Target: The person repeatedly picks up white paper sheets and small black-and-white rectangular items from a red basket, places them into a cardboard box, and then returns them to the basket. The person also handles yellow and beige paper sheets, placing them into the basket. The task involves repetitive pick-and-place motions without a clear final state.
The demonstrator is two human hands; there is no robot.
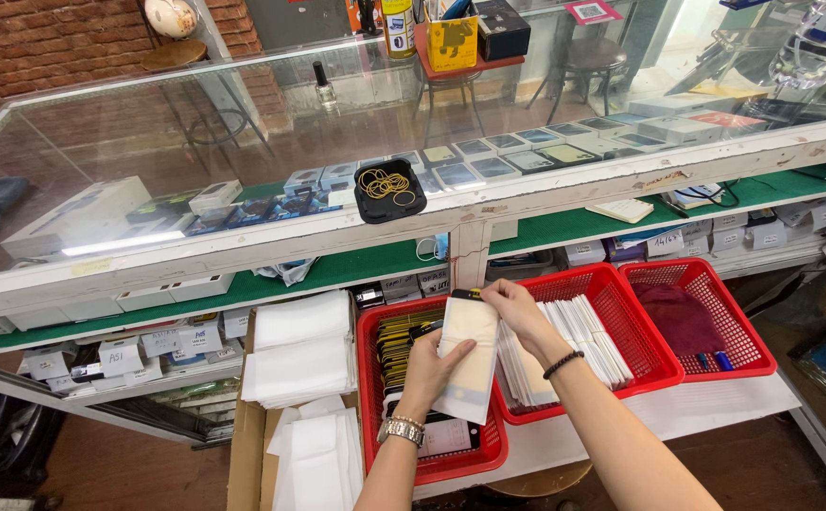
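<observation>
Your left hand (429, 367) is raised palm away from you, fingers curled and thumb pressed forward in a grip, a metal watch on its wrist. Your right hand (517, 310) reaches across from the right, forearm angled up and left, fingertips pinching downward, a dark bead bracelet on that wrist.

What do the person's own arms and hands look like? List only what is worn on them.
Both forearms are bare, with no sleeves showing. The left hand has a silver metal-link watch at the wrist. The right hand has a dark beaded bracelet at the wrist. No gloves.
</observation>
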